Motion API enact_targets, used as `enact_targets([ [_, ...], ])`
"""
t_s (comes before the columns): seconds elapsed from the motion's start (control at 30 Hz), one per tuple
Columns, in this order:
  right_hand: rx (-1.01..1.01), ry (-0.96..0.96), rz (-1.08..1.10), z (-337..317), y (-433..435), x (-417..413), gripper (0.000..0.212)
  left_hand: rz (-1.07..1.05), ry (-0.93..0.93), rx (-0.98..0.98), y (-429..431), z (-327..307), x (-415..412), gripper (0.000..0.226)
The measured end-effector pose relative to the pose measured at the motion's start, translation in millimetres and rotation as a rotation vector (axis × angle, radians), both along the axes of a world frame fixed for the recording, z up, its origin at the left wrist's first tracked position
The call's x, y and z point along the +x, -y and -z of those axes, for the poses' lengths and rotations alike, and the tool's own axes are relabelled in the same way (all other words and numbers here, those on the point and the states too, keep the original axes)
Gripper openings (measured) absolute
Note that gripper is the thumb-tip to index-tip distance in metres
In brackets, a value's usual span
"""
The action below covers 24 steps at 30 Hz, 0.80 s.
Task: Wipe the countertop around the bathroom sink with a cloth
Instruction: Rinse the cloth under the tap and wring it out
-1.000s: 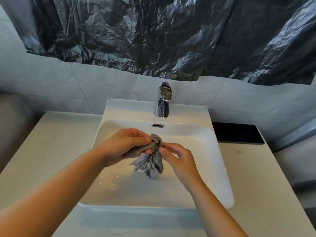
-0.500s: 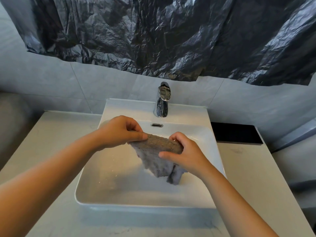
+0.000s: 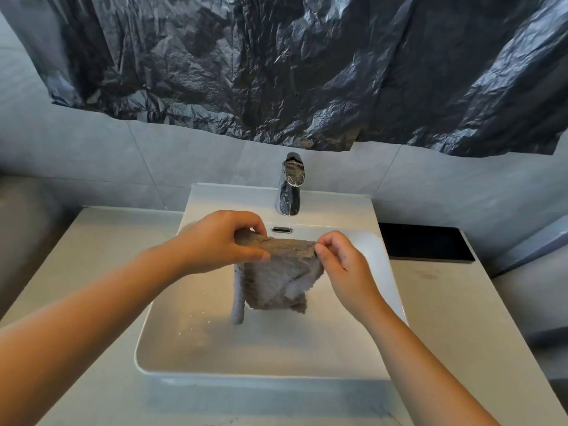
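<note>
Both hands hold a grey cloth (image 3: 276, 278) over the white sink (image 3: 196, 368): left hand (image 3: 219, 241) and right hand (image 3: 341, 265) fingers pinch its top corners, cloth hanging.

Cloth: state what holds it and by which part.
Both hands hold the cloth by its top edge: the left hand pinches the left end, the right hand the right corner.

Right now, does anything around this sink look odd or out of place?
Yes: a crumpled black plastic sheet hangs across the wall above the faucet, an unusual wall covering. Nothing looks spilled or broken; the left hand and right hand hold the cloth over the sink.
</note>
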State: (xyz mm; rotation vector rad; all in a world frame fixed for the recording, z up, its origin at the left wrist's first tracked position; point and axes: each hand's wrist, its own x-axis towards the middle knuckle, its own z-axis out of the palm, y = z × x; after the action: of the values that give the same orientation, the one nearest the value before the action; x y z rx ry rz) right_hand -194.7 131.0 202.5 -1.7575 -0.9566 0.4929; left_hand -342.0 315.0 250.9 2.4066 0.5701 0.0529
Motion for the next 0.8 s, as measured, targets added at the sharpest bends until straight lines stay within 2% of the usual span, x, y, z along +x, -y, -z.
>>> enact_targets([
  [0.03,-0.014,-0.038,-0.013,-2,-1,-5,0.013,0.006,0.01,0.007,0,2,0,0.018],
  [0.1,-0.073,-0.081,-0.052,-5,-3,-13,0.015,0.005,0.038,0.028,2,4,2,0.026],
  [0.2,-0.219,0.121,-0.1,-3,-3,-11,0.027,-0.036,0.125,0.082,3,6,4,0.041],
  [0.33,-0.268,0.276,-0.033,2,12,15,0.019,-0.02,0.155,0.129,-2,8,2,0.041],
  [0.4,-0.311,0.308,-0.005,3,18,29,0.009,0.017,0.129,0.164,-6,12,1,0.042],
  [0.5,-0.385,0.312,-0.014,2,17,47,0.013,0.013,0.095,0.227,-14,19,3,0.04],
  [0.7,-0.142,0.358,0.111,-23,-2,58,0.019,-0.157,0.237,0.306,-30,7,14,0.037],
  [0.8,-0.003,0.442,0.128,-40,5,49,0.021,-0.14,0.344,0.35,-27,-7,9,0.039],
])
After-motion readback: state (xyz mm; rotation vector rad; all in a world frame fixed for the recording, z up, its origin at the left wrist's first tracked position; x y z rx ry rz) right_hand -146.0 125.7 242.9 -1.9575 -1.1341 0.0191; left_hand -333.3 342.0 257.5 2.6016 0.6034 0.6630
